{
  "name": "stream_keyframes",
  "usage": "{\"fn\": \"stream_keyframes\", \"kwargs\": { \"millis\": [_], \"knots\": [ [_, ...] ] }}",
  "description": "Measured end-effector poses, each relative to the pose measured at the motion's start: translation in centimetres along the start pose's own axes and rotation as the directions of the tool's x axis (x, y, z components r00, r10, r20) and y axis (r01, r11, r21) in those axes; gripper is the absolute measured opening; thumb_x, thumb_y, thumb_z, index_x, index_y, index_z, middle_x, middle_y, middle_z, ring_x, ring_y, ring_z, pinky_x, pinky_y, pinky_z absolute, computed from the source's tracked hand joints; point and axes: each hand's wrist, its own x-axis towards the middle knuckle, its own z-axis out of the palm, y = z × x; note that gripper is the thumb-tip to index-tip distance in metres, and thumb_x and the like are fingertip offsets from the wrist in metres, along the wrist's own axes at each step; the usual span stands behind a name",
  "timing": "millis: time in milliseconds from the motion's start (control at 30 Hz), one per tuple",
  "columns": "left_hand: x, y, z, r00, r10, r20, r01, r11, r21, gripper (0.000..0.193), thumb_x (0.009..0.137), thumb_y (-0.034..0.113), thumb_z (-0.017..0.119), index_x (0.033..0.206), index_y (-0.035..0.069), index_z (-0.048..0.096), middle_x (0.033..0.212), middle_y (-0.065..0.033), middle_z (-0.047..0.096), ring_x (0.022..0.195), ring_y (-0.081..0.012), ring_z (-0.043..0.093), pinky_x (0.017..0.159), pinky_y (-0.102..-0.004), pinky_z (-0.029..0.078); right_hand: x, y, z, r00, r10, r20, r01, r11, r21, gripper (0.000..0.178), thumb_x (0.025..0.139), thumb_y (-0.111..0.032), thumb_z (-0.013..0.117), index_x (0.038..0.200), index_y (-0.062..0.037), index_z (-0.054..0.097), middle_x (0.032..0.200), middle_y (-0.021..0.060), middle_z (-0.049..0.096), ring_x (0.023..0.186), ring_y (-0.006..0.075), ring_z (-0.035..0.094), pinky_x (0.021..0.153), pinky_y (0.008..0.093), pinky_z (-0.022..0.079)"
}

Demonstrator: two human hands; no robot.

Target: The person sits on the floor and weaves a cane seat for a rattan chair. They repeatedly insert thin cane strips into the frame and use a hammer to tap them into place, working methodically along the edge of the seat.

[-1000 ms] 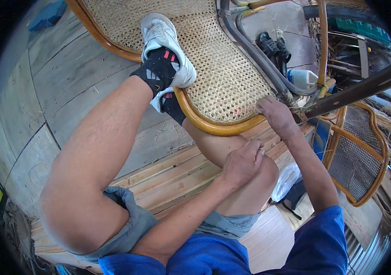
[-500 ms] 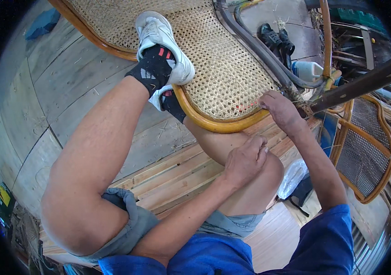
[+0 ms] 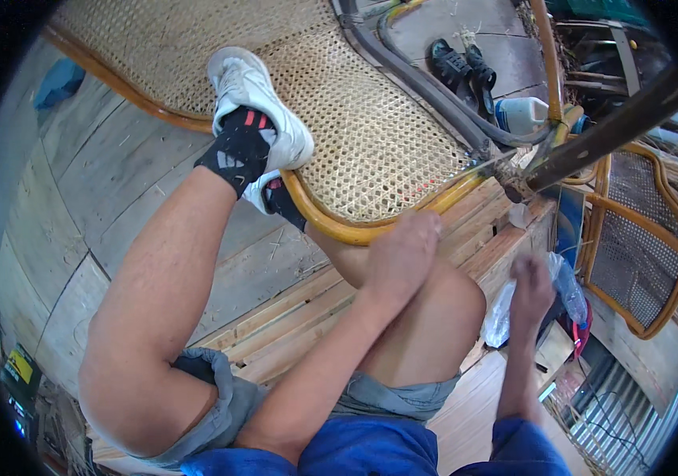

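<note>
A woven cane panel [image 3: 371, 119] in a curved rattan frame [image 3: 347, 231] lies in front of me, my white-shoed foot [image 3: 256, 99] resting on it. My left hand [image 3: 404, 255] is over my knee, beside the frame's near rim, with its fingers closed; what they hold, if anything, is hidden. Off to the right, apart from the panel, my right hand [image 3: 531, 287] is blurred, its fingers curled in above a clear plastic bag [image 3: 500, 313]. Reddish marks show on the weave near the panel's right corner. Dark bound poles [image 3: 609, 135] meet at that corner.
Wooden planks [image 3: 275, 321] run beneath my legs. Black sandals [image 3: 462, 71] and a white jug [image 3: 523, 115] stand beyond the frame. Another rattan piece with a cane panel [image 3: 637, 238] leans at the right. A blue object [image 3: 59, 82] lies on the floor, far left.
My right hand has left the panel's right corner and moved down toward me, to the right. My left hand has shifted slightly left and up toward the rim. The whole view has shifted a little.
</note>
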Motion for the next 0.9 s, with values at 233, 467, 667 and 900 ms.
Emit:
{"fn": "stream_keyframes", "kwargs": {
  "millis": [233, 467, 667, 900],
  "knots": [
    [4.3, -0.2, 0.5, 0.998, 0.061, -0.03, -0.049, 0.954, 0.296, 0.017, 0.086, 0.018, 0.059, 0.101, 0.01, 0.061, 0.09, -0.0106, 0.06, 0.076, -0.0301, 0.062, 0.066, -0.039, 0.051, -23.1, 9.3, 2.6, 0.872, 0.382, 0.308, -0.45, 0.871, 0.195, 0.024, 0.085, -0.012, 0.057, 0.106, -0.0006, 0.057, 0.095, 0.0121, 0.062, 0.091, 0.0226, 0.061, 0.078, 0.0316, 0.048],
    [5.7, -1.0, 1.1, 0.986, 0.168, 0.014, -0.159, 0.899, 0.409, 0.014, 0.085, 0.019, 0.059, 0.096, 0.011, 0.06, 0.089, -0.0088, 0.058, 0.072, -0.0287, 0.062, 0.062, -0.0377, 0.051, -26.7, 11.2, 4.2, 0.681, 0.518, 0.518, -0.722, 0.593, 0.356, 0.029, 0.084, -0.02, 0.059, 0.108, -0.0034, 0.058, 0.098, 0.0097, 0.064, 0.092, 0.021, 0.061, 0.08, 0.0312, 0.048],
    [5.4, -1.2, 1.6, 0.98, 0.197, -0.037, -0.168, 0.909, 0.382, 0.009, 0.084, 0.015, 0.06, 0.091, 0.01, 0.06, 0.087, -0.0086, 0.058, 0.071, -0.029, 0.061, 0.061, -0.0382, 0.05, -22.4, 6.6, 2.9, 0.615, 0.569, 0.545, -0.782, 0.528, 0.332, 0.028, 0.093, -0.023, 0.045, 0.098, -0.0003, 0.06, 0.094, 0.0131, 0.064, 0.085, 0.0225, 0.061, 0.076, 0.0321, 0.047],
    [5.0, -0.5, 2.0, 0.994, 0.057, -0.089, -0.022, 0.936, 0.352, 0.01, 0.084, 0.012, 0.061, 0.09, 0.004, 0.063, 0.085, -0.0113, 0.062, 0.076, -0.0247, 0.061, 0.069, -0.0345, 0.048, -25.2, 8.0, 4.2, 0.802, 0.498, 0.329, -0.593, 0.732, 0.336, 0.018, 0.086, -0.012, 0.057, 0.1, -0.0019, 0.052, 0.087, 0.0119, 0.058, 0.082, 0.0227, 0.055, 0.075, 0.0332, 0.046]
  ]
}}
